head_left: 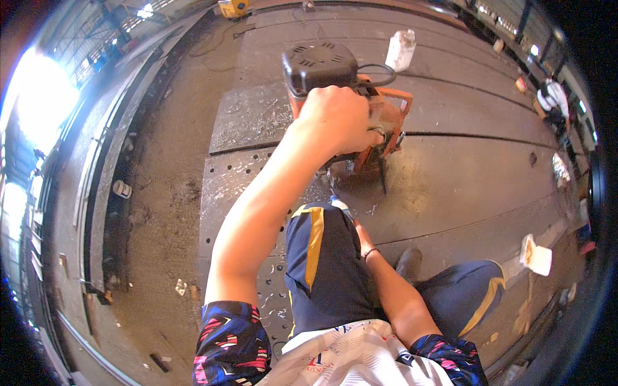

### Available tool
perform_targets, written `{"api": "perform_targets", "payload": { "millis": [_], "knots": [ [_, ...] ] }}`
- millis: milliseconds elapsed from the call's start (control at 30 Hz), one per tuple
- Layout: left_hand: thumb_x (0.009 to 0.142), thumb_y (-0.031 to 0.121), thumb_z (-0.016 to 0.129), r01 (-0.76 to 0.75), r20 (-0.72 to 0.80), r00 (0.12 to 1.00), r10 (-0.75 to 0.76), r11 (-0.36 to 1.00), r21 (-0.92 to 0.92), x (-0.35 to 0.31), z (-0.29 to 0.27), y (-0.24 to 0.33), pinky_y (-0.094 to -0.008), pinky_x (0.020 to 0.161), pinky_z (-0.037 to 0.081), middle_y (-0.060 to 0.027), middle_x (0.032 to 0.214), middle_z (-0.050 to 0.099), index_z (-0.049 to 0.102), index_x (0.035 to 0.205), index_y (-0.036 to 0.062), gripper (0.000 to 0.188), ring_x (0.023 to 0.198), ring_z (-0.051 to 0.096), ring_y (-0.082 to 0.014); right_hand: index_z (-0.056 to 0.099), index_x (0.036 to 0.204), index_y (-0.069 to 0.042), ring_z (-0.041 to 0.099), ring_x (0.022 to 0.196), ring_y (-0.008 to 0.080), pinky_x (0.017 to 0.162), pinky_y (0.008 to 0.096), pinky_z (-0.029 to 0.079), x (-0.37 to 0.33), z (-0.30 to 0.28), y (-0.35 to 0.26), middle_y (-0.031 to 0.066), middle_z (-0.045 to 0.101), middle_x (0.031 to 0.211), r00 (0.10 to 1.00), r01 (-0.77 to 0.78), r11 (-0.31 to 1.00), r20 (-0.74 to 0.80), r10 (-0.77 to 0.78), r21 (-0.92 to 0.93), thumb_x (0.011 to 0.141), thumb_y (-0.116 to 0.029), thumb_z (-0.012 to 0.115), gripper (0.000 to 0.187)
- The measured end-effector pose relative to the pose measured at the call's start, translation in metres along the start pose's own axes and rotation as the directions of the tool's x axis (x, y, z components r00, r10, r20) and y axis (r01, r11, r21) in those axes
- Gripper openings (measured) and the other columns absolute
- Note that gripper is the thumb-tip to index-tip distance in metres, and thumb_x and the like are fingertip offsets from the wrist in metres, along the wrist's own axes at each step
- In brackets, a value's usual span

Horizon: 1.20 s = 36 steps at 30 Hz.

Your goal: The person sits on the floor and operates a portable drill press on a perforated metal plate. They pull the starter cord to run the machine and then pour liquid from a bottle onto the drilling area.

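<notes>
An orange-and-black magnetic drill (320, 64) stands on a wet steel plate (238, 128), its rounded black motor housing at the top. My left hand (338, 116) reaches up over it and is closed at its side; the hand itself hides most of the grip. Lower down, beside my bent knee, my right hand (363, 235) is closed round a small white-and-blue bottle (342, 205). The bottle's thin tip points toward the underside of the drill. My knee covers part of the bottle and of my right fingers.
Rows of small holes and metal shavings mark the plate near my left leg. A white jug (401, 50) stands behind the drill, and a cut white container (536, 256) lies at right. A small white tub (121, 189) sits at left. Another person (553, 100) is at far right.
</notes>
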<state>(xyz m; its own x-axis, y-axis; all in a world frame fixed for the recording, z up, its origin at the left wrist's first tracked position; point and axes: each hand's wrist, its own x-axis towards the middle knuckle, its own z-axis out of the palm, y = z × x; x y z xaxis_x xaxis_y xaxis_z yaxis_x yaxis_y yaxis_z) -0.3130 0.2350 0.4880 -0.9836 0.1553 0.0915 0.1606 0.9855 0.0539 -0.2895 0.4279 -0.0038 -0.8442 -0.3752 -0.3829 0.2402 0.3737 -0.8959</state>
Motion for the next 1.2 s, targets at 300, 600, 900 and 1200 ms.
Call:
{"api": "perform_targets", "payload": {
  "millis": [300, 600, 900, 1200],
  "knots": [
    [0.083, 0.058, 0.069, 0.099, 0.064, 0.993, -0.096, 0.994, -0.041, -0.006, 0.005, -0.001, -0.0481, 0.077, 0.053, -0.0211, 0.087, 0.070, 0.066, 0.104, 0.0024, 0.059, 0.089, 0.068, -0.0396, 0.070, 0.102, 0.000, 0.071, 0.092, 0.0381, 0.078, 0.0451, 0.055, -0.017, 0.035, -0.025, 0.0234, 0.072, 0.099, 0.974, -0.225, 0.952, -0.044, 0.220, -0.206, 0.068, -0.053, 0.080, 0.064],
    [0.084, 0.054, 0.071, 0.144, -0.029, 0.989, -0.148, 0.983, -0.118, -0.009, 0.006, -0.001, -0.0436, 0.069, 0.054, -0.0203, 0.077, 0.070, 0.068, 0.103, 0.0036, 0.054, 0.074, 0.070, -0.0374, 0.063, 0.107, -0.002, 0.071, 0.071, 0.0214, 0.067, 0.0355, 0.059, -0.016, 0.043, -0.042, 0.0120, 0.073, 0.086, 0.973, -0.224, 0.910, 0.126, 0.192, 0.348, 0.074, -0.018, 0.081, 0.041],
    [0.082, 0.056, 0.070, 0.248, 0.075, 0.967, -0.245, 0.968, -0.035, -0.002, 0.006, 0.002, -0.0451, 0.078, 0.054, -0.0200, 0.085, 0.072, 0.071, 0.095, 0.0033, 0.055, 0.085, 0.070, -0.0380, 0.069, 0.099, 0.001, 0.071, 0.074, 0.0210, 0.066, 0.0366, 0.058, 0.010, 0.013, -0.020, 0.0123, 0.073, 0.087, 0.955, -0.277, 0.939, 0.171, 0.244, 0.206, 0.071, -0.026, 0.081, 0.040],
    [0.085, 0.044, 0.069, 0.254, 0.378, 0.888, -0.263, 0.964, 0.075, 0.004, 0.003, -0.004, -0.0413, 0.072, 0.057, -0.0121, 0.073, 0.072, 0.073, 0.084, 0.0038, 0.040, 0.073, 0.072, -0.0278, 0.072, 0.097, 0.000, 0.073, 0.083, 0.0279, 0.072, 0.0380, 0.057, 0.006, 0.003, -0.008, 0.0174, 0.074, 0.093, 0.966, -0.251, 0.963, 0.034, 0.255, -0.096, 0.067, -0.037, 0.082, 0.049]
  ]
}}
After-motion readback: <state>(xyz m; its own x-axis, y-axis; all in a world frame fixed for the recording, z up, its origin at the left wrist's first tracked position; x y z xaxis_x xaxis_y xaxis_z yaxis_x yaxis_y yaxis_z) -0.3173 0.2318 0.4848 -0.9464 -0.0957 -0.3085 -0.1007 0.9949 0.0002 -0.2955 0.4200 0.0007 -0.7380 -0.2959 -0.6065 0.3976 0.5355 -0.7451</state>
